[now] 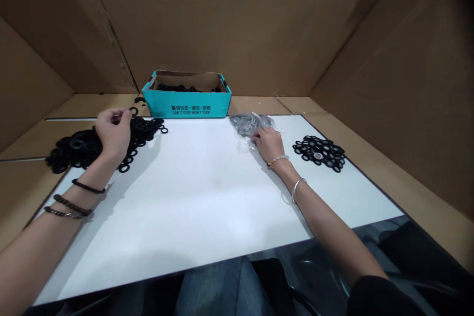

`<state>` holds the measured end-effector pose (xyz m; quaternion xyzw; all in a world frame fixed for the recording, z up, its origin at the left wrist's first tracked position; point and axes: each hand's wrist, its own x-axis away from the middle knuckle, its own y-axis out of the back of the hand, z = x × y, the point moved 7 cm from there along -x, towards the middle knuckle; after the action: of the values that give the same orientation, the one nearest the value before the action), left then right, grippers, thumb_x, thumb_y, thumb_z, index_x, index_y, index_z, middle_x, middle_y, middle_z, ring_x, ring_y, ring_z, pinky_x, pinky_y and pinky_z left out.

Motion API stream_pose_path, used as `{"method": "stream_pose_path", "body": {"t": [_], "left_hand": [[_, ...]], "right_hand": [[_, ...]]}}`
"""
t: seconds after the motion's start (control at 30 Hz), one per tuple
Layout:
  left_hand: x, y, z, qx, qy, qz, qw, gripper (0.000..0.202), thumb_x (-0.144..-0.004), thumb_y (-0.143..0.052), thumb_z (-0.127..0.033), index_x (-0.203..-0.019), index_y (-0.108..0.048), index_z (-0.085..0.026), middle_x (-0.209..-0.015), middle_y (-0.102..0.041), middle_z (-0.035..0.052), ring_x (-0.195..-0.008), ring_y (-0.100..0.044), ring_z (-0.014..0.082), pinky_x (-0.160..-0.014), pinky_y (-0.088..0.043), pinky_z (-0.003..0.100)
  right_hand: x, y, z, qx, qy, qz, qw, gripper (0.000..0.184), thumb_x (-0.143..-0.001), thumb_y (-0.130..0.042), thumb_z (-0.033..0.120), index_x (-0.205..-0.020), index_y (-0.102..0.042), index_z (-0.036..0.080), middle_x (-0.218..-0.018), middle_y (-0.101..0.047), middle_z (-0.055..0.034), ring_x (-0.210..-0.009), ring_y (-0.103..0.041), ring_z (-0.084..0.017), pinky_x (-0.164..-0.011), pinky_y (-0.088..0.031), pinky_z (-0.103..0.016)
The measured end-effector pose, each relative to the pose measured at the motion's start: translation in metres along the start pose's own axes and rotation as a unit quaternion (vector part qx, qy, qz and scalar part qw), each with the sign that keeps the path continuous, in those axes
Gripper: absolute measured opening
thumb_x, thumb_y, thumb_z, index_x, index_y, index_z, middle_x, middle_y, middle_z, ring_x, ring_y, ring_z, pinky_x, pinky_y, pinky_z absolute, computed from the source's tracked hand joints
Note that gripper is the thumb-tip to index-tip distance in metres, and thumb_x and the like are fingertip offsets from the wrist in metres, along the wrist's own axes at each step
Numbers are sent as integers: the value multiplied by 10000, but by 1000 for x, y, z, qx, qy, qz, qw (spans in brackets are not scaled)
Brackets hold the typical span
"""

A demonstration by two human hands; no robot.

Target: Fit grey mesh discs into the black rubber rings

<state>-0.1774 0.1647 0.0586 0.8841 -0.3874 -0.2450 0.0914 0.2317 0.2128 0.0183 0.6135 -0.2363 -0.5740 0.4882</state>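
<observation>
Left hand (113, 133) pinches a black rubber washer (134, 111) over a heap (144, 128) left of the teal cardboard box (187, 101); right hand (269, 144), grip unclear, touches a clear plastic bag (250, 126) right of it.

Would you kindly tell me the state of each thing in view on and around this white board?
left hand, fingertips pinched together above the left pile
right hand, resting on the bag
clear plastic bag, crumpled, washers inside
left washer pile, heaped and overlapping
right washer pile, spread in a loose patch
teal cardboard box, open, black washers inside
</observation>
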Motion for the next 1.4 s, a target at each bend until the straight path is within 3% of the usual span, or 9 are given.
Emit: {"method": "stream_pose_path", "body": {"t": [0.1, 0.23, 0.33, 0.43, 0.57, 0.77, 0.87, 1.17, 1.4], "left_hand": [[18, -16, -1, 93, 61, 14, 994, 118, -786, -521, -185, -869, -559, -111, -793, -534, -13, -716, -478, 82, -660, -380, 181], [70, -51, -7, 182, 161, 115, 963, 113, -739, -554, -193, -812, -589, -115, -722, -568, 5, -602, -528, 87, -529, -373, 189], [120, -70, -19, 218, 212, 194, 933, 143, -688, -617, -223, -764, -607, -102, -694, -608, 42, -579, -561, 114, -494, -374, 206], [169, -86, -29, 254, 268, 303, 878, 192, -675, -666, -270, -757, -609, -106, -638, -613, 39, -569, -554, 105, -530, -392, 210], [188, -89, -37, 239, 216, 336, 885, 204, -702, -664, -313, -766, -608, -128, -622, -631, 30, -589, -573, 116, -597, -426, 234], [189, -90, -36, 220, 155, 353, 896, 192, -760, -624, -335, -807, -598, -151, -647, -625, 10, -623, -586, 124, -630, -441, 253], [190, -90, -38, 205, 146, 365, 897, 169, -771, -612, -323, -807, -592, -158, -657, -615, 5, -621, -584, 123, -627, -443, 255], [191, -94, -39, 210, 155, 399, 879, 137, -771, -614, -295, -792, -612, -160, -649, -624, 1, -610, -573, 108, -625, -445, 239], [194, -97, -48, 207, 129, 442, 863, 140, -774, -607, -292, -755, -616, -153, -648, -614, 10, -638, -572, 122, -647, -443, 251]], "right_hand": [[0, 2, -3, -20, 1, -17, 1000, 205, -827, -475, 173, -746, -662, 155, -816, -632, -103, -834, -522, -223, -757, -401, -374], [3, 14, -1, -145, -24, -67, 987, 175, -798, -514, 222, -760, -672, 156, -797, -649, -86, -783, -560, -203, -773, -436, -367], [11, 17, 11, -372, -101, -47, 921, 170, -739, -591, 309, -757, -666, 157, -748, -664, -65, -695, -593, -179, -700, -470, -340], [25, 13, 46, -513, -123, 51, 848, 252, -678, -653, 395, -739, -651, 151, -690, -667, -58, -630, -605, -162, -576, -470, -282], [52, 5, 94, -596, -106, 212, 767, 311, -673, -677, 434, -731, -632, 132, -646, -657, -53, -572, -584, -127, -518, -447, -237], [64, 9, 102, -503, -70, 205, 837, 225, -754, -619, 351, -692, -601, 136, -666, -644, -45, -585, -545, -108, -537, -417, -231], [64, 9, 104, -480, -54, 206, 851, 189, -773, -598, 319, -698, -589, 145, -667, -629, -31, -592, -527, -103, -549, -400, -233], [69, 3, 114, -564, -63, 248, 785, 234, -793, -558, 378, -776, -544, 145, -677, -537, -2, -597, -477, -91, -552, -379, -238], [74, 5, 118, -532, -5, 243, 811, 201, -877, -444, 352, -843, -509, 165, -737, -538, -9, -651, -490, -99, -615, -406, -255]]}}
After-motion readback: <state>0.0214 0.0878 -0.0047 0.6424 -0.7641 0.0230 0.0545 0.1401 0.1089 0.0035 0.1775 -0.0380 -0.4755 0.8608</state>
